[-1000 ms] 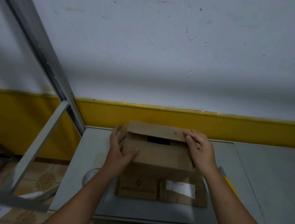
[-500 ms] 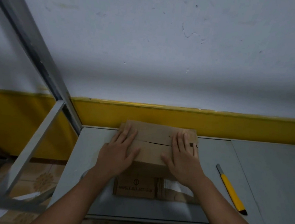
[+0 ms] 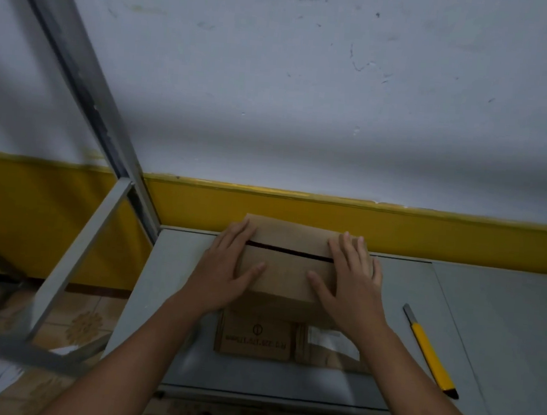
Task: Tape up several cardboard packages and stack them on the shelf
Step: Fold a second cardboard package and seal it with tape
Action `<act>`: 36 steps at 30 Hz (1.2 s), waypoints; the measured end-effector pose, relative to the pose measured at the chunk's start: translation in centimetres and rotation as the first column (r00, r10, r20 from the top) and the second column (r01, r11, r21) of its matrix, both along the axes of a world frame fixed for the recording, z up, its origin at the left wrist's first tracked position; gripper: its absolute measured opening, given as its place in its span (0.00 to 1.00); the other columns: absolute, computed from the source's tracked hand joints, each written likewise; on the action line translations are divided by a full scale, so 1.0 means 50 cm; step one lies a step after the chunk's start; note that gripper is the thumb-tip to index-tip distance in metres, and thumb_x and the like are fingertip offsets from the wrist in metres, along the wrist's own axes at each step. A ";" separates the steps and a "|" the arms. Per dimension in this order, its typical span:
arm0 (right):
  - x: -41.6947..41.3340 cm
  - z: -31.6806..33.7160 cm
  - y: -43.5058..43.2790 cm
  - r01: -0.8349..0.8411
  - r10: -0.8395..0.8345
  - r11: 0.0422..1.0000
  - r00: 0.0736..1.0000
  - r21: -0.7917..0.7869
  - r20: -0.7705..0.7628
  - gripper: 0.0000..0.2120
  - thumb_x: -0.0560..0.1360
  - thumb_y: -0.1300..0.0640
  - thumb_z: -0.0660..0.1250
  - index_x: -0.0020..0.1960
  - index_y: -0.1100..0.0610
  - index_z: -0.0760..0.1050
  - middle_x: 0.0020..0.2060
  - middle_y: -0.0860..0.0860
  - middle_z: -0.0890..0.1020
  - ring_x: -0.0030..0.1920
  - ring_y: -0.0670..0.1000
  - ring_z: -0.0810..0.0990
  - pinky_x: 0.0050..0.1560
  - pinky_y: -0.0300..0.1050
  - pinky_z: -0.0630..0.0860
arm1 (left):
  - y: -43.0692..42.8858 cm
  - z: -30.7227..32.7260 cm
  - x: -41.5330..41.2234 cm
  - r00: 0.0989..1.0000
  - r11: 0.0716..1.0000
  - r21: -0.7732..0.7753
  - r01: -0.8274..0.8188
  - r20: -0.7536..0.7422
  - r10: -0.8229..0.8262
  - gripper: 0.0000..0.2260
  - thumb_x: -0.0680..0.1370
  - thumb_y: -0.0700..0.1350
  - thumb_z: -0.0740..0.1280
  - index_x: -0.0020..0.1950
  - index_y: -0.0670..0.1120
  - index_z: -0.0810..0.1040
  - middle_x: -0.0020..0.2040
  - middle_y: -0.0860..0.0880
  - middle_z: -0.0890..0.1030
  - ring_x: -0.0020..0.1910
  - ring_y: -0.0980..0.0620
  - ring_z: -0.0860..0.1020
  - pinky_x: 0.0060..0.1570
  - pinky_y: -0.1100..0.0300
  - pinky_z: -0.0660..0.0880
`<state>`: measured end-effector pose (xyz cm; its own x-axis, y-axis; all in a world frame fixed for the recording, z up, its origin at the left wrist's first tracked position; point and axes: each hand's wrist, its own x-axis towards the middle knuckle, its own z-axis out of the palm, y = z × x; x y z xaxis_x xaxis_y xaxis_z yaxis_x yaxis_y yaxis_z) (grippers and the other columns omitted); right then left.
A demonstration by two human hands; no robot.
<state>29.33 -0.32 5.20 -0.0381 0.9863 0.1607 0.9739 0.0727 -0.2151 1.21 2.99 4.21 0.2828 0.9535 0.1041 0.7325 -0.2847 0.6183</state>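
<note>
Located at the back edge of the grey worktop (image 3: 173,281), left of its middle: one cardboard box (image 3: 287,274), both top flaps folded down, with a narrow dark gap running between them from side to side.

Pressed flat on the left end of the box top: left hand (image 3: 223,275), palm down, fingers straight and close together across the gap, thumb spread toward the middle.

Pressed flat on the right end: right hand (image 3: 353,287), palm down, fingers likewise straight across the gap, thumb spread inward.

Lying just in front of the box, toward the front edge: flattened cardboard (image 3: 254,339) with dark print and a white label (image 3: 333,340). Cannot tell whether it reaches under the box.

Lying right of the box, well apart from it: yellow utility knife (image 3: 428,350), grey tip toward the back edge, black end toward the front edge.

Standing off the back left corner: grey metal shelf frame (image 3: 87,91).

Behind the back edge: wall with yellow band (image 3: 428,235).
</note>
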 end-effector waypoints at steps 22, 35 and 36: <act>-0.079 0.048 -0.045 -0.213 0.215 0.977 0.968 0.030 -0.133 0.38 0.79 0.28 0.51 0.82 0.48 0.61 0.83 0.48 0.57 0.83 0.50 0.48 0.82 0.63 0.46 | -0.174 -0.246 -0.200 0.827 0.969 -0.182 -0.165 -0.562 0.035 0.10 0.77 0.52 0.71 0.57 0.53 0.83 0.54 0.51 0.85 0.57 0.46 0.81 0.58 0.55 0.67; -0.150 0.179 -0.005 -0.409 0.409 0.904 0.747 0.124 -0.524 0.28 0.78 0.34 0.66 0.75 0.41 0.69 0.70 0.36 0.73 0.71 0.38 0.69 0.70 0.48 0.72 | -0.129 0.109 -0.160 0.991 0.888 0.454 -0.073 -0.068 0.117 0.05 0.81 0.52 0.68 0.53 0.58 0.73 0.44 0.63 0.73 0.46 0.59 0.70 0.55 0.63 0.63; -0.159 0.197 0.004 -0.430 0.416 0.896 0.735 0.107 -0.536 0.32 0.76 0.30 0.67 0.77 0.38 0.65 0.71 0.34 0.70 0.72 0.36 0.67 0.68 0.43 0.71 | -0.117 0.142 -0.145 0.993 0.872 0.488 -0.034 -0.080 0.083 0.04 0.81 0.53 0.67 0.55 0.57 0.74 0.46 0.63 0.75 0.47 0.58 0.72 0.57 0.62 0.64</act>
